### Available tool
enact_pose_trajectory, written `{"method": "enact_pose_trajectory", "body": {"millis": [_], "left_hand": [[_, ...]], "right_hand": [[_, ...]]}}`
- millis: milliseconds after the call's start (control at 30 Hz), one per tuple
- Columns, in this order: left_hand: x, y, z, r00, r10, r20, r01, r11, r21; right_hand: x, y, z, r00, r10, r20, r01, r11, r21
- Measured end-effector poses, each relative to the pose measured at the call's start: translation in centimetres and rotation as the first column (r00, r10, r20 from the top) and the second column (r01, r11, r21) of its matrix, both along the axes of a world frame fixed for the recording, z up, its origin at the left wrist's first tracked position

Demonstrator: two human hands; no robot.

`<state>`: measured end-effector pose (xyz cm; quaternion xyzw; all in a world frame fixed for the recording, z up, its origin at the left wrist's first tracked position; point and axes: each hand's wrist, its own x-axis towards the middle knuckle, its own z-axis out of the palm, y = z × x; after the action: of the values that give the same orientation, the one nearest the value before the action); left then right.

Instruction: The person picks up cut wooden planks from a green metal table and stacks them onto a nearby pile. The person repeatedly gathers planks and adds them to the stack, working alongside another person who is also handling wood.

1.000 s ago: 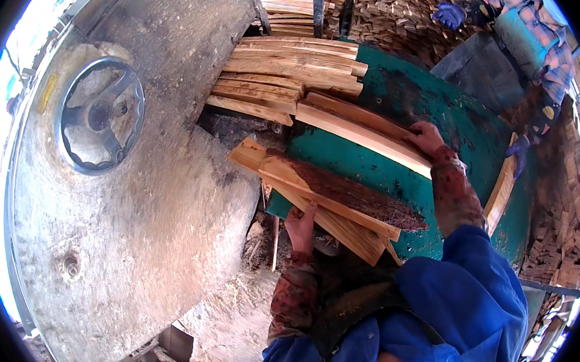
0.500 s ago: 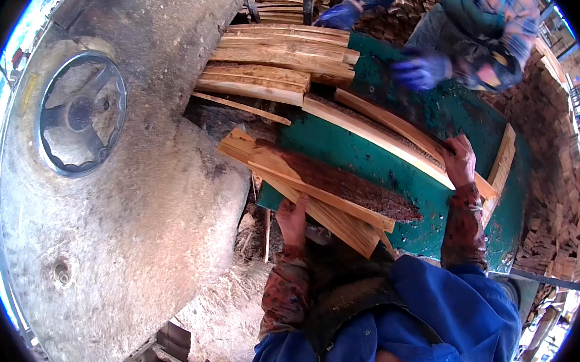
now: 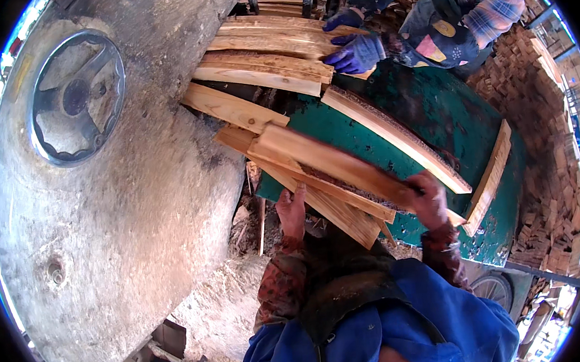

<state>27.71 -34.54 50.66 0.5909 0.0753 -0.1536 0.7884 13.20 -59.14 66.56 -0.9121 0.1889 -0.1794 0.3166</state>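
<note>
My left hand (image 3: 292, 211) is closed on the near edge of several overlapping wooden planks (image 3: 346, 215), thumb on top. These lie crosswise at the near side of the green table (image 3: 463, 105). My right hand (image 3: 429, 199) grips the right end of a board (image 3: 329, 159), smeared by motion, which lies over the planks along their far side. Beyond it a bark-edged board (image 3: 394, 137) rests slanting on the table, touched by neither of my hands. Another plank (image 3: 238, 108) lies to the left, its far end beside the grey machine panel.
Opposite, a co-worker's purple-gloved hand (image 3: 358, 53) touches the stacked boards (image 3: 263, 43); the other gloved hand (image 3: 344, 20) is just behind. A short board (image 3: 488, 179) lies along the table's right edge. A large grey panel (image 3: 143, 191) with a handwheel (image 3: 77, 96) stands left. Wood pieces (image 3: 535, 130) are piled right.
My right hand has come left and nearer, bringing a board over the planks. The co-worker's gloved hand has moved left onto the stack. A wide plank now shows at left where a thin strip was.
</note>
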Motion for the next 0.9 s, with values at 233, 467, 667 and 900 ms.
{"method": "enact_pose_trajectory", "body": {"millis": [233, 467, 667, 900], "left_hand": [[-0.1, 1.4, 0.1, 0.976, -0.12, -0.182, 0.05, 0.936, -0.35], [0.2, 0.2, 1.7, 0.983, -0.064, -0.171, 0.027, 0.978, -0.209], [0.2, 0.6, -0.2, 0.969, -0.084, -0.234, 0.057, 0.991, -0.121], [0.2, -0.5, 2.3, 0.988, 0.04, -0.149, -0.066, 0.983, -0.17]], "right_hand": [[5.2, 4.8, -6.3, 0.983, 0.179, -0.035, -0.164, 0.954, 0.25], [7.3, 5.5, -7.2, 0.947, 0.251, -0.2, -0.251, 0.968, 0.025], [8.5, 4.9, -5.7, 0.935, 0.33, -0.13, -0.33, 0.944, 0.021], [18.7, 5.4, -6.7, 0.937, 0.343, -0.068, -0.345, 0.939, -0.02]]}}
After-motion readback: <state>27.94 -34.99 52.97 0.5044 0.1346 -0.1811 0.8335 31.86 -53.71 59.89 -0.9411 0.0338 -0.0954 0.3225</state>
